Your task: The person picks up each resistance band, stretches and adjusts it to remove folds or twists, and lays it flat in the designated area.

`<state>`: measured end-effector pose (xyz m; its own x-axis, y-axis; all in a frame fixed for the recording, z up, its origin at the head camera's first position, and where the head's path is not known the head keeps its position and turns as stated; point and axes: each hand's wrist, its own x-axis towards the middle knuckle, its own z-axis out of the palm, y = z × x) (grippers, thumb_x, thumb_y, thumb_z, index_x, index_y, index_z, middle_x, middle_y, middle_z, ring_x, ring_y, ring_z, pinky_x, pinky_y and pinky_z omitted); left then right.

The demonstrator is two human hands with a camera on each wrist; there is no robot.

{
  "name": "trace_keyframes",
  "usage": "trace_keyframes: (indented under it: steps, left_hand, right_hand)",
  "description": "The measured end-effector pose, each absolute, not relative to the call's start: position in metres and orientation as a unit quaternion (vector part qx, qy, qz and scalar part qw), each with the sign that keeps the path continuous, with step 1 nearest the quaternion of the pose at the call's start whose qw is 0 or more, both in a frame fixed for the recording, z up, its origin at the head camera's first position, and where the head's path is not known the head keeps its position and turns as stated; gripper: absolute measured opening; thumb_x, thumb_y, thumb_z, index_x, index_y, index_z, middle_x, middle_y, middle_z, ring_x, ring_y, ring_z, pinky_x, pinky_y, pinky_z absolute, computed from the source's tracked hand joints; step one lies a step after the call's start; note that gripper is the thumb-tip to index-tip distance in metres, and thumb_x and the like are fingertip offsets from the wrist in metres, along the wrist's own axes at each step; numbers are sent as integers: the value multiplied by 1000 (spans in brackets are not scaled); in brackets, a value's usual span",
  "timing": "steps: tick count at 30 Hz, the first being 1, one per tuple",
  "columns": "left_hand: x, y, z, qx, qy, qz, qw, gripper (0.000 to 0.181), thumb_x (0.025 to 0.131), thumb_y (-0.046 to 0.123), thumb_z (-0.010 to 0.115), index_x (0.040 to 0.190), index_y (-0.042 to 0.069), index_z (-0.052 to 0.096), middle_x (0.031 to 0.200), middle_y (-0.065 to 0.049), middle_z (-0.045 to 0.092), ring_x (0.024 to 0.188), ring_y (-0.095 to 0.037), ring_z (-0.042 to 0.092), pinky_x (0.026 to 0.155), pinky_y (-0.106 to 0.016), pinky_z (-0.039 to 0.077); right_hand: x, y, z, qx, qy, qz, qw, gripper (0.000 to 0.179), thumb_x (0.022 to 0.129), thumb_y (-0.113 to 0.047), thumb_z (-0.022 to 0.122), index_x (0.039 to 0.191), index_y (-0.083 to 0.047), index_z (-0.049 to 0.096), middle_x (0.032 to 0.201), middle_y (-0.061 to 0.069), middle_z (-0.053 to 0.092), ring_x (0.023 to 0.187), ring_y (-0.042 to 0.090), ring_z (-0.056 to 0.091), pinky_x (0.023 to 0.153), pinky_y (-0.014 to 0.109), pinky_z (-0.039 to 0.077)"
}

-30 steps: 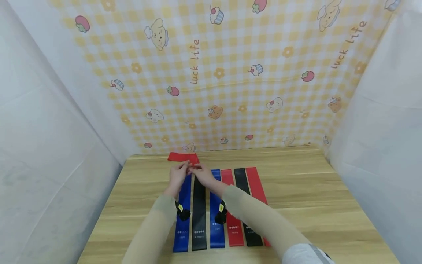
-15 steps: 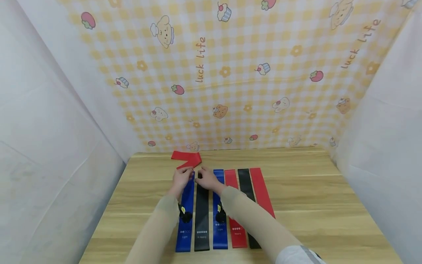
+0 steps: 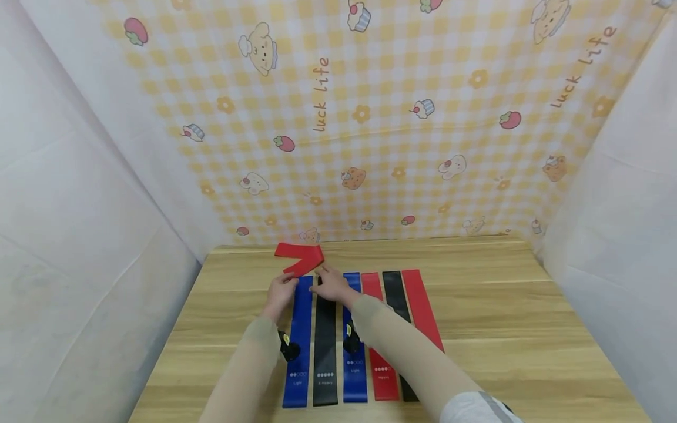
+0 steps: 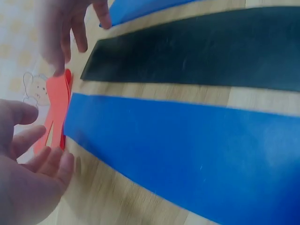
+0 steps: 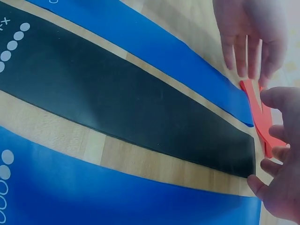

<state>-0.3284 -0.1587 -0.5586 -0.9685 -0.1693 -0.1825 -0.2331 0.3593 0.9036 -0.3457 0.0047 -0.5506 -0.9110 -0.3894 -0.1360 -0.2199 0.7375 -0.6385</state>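
A red resistance band (image 3: 309, 257) lies bent in a sideways V at the back of the wooden table. My left hand (image 3: 280, 296) is by its near end, fingers loosely bent and apart, with nothing gripped in the left wrist view. Over the far end of a black band (image 3: 325, 341) is my right hand (image 3: 334, 286), fingers relaxed and spread near the red band's fold. Whether fingertips touch the red band, I cannot tell. A blue band (image 3: 300, 341) marked Light lies flat between the hands, left of the black one.
Right of the black band lie another blue band (image 3: 355, 382), a red band (image 3: 372, 285), a second black band (image 3: 394, 288) and a red band (image 3: 420, 305), partly under my right arm. A checked cloth (image 3: 381, 141) rises behind the wooden table (image 3: 497, 317); white sheets flank it.
Both hands held the red band's near end a second ago; they have let go and moved apart, left hand leftward. That end now points left, making a V.
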Motion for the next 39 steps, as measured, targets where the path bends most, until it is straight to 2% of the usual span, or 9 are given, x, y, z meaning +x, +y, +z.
trace_keyframes:
  steps: [4,9,16,19,23,28,34,38,39]
  left_hand:
    - [-328,-162,-555,-107,852,509,53,48,96,13,55,137,-9,47,143,-32,39,133,-44,34,107,-52,32]
    - [-327,-163,-554,-107,892,429,95,56,97,25,54,143,-4,41,153,-31,16,137,-52,11,109,-63,17]
    - [-325,-162,-555,-103,908,387,121,59,99,31,49,147,0,35,158,-23,9,134,-50,5,106,-66,13]
    - [-327,-162,-556,-125,892,419,114,58,99,30,49,146,-2,38,158,-19,11,134,-47,2,106,-65,11]
    - [-332,-162,-556,-153,864,470,99,58,99,32,48,142,-7,41,156,-18,16,133,-47,4,107,-62,11]
    - [-337,-160,-550,-174,811,553,75,63,100,41,46,147,0,34,154,-17,27,137,-44,7,110,-59,12]
    - [-341,-152,-526,-100,772,627,36,65,101,47,43,145,-1,36,154,-16,28,140,-34,25,113,-50,22]
    - [-339,-145,-510,-53,766,639,30,63,101,51,42,145,8,36,149,-14,37,139,-33,30,112,-52,24]
    - [-338,-143,-506,-43,770,636,27,63,100,53,41,145,9,38,148,-13,40,138,-31,31,111,-52,24]
  right_hand:
    - [-344,6,-553,-167,923,-318,137,53,95,-33,61,140,-6,51,155,17,27,139,40,29,104,62,31]
    - [-343,7,-554,-168,922,-320,138,50,95,-32,60,139,-8,53,155,16,28,139,39,29,105,61,30]
    - [-343,5,-553,-172,920,-326,131,47,95,-30,61,136,-6,56,154,17,30,138,37,31,106,57,32]
    - [-343,4,-550,-168,919,-331,133,47,95,-30,61,135,-6,56,153,17,31,138,37,32,107,54,32]
    - [-343,3,-547,-162,912,-351,136,46,96,-27,59,135,-3,56,152,19,32,138,37,32,109,51,31]
    - [-345,5,-544,-147,887,-414,140,46,98,-24,56,136,1,53,148,21,39,135,35,37,108,49,33]
    - [-349,11,-538,-100,818,-535,186,50,106,-33,38,142,0,45,142,17,48,129,32,46,101,47,41]
    - [-354,15,-532,-90,717,-649,238,59,106,-44,27,144,-2,42,142,17,48,127,34,48,101,50,41]
    - [-356,16,-529,-95,691,-671,251,62,105,-47,25,146,-2,40,143,17,47,129,35,46,103,52,38]
